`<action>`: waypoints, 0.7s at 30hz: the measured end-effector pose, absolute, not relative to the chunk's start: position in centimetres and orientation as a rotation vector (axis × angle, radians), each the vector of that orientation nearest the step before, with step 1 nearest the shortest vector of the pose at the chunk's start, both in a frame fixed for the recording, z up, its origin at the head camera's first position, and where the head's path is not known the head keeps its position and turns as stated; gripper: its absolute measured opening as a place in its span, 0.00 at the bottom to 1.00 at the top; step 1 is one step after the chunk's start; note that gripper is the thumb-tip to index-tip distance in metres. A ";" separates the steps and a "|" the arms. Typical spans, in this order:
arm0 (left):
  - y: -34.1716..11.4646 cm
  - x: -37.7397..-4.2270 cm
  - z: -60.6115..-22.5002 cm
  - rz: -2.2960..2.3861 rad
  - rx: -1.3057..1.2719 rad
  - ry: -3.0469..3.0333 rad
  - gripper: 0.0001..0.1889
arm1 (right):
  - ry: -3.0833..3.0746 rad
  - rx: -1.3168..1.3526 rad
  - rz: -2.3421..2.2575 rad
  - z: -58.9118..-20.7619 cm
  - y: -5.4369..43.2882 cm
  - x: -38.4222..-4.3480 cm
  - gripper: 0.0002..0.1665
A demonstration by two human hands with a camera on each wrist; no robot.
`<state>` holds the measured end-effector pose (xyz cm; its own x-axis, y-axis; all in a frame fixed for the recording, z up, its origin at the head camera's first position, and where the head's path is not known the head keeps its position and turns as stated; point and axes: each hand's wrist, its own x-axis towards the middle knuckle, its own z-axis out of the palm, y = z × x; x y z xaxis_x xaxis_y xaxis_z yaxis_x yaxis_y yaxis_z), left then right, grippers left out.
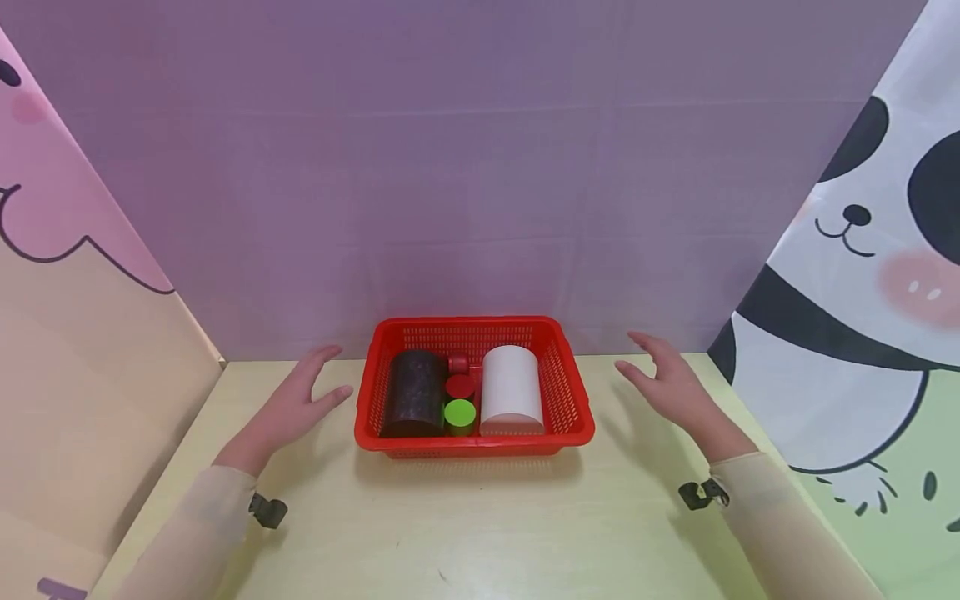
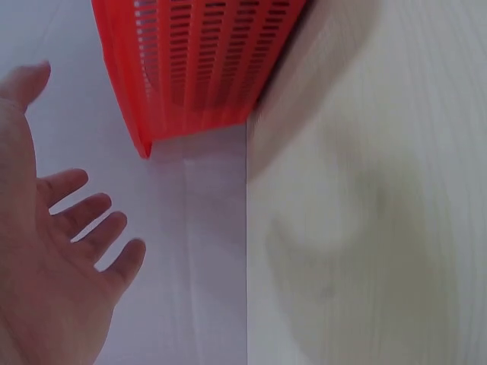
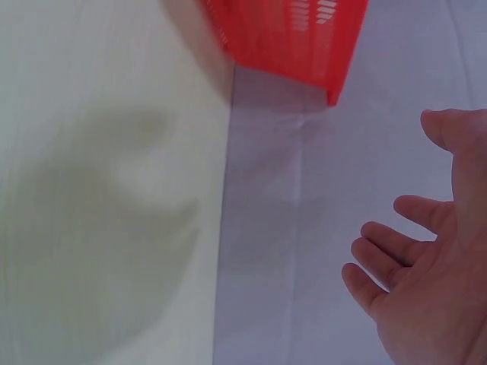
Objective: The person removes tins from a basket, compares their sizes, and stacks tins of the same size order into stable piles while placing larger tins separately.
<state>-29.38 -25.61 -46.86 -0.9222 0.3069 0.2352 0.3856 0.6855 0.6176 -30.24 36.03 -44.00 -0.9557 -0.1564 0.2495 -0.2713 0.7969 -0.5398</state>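
A red plastic basket (image 1: 474,450) with slotted walls stands at the back of the table. Inside it, a black half-round block (image 1: 414,393) lies at the left and a white half-round block (image 1: 512,385) at the right. Between them sit a small green cylinder (image 1: 460,415), a red cylinder (image 1: 460,387) and another small red piece (image 1: 458,363). My left hand (image 1: 294,407) hovers left of the basket, thumb and fingers spread, holding nothing. On the other side my right hand (image 1: 667,387) is likewise apart from the basket, its fingers loosely extended and holding nothing.
The pale wooden table (image 1: 480,533) ends at a purple cloth wall (image 1: 480,167) right behind the basket. Printed panels flank it, with a panda (image 1: 855,283) on the right one. Each wrist wears a small black camera mount (image 1: 267,510).
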 end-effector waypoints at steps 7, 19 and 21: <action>-24.1 -28.6 -46.4 -1.196 -0.576 -2.839 0.54 | -2.776 0.366 0.987 -42.5 34.7 -30.0 0.44; -22.8 -28.5 -46.9 -1.176 -0.631 -2.892 0.62 | -2.827 0.358 1.043 -41.1 32.1 -29.7 0.48; -22.6 -28.6 -47.1 -1.164 -0.637 -2.901 0.64 | -2.840 0.359 1.037 -40.9 31.4 -29.7 0.49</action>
<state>-28.61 -22.62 -47.12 -0.9190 0.3808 0.1020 0.3457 0.6541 0.6728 -29.66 31.43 -40.91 -0.9676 -0.1867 0.1702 -0.2524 0.7407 -0.6226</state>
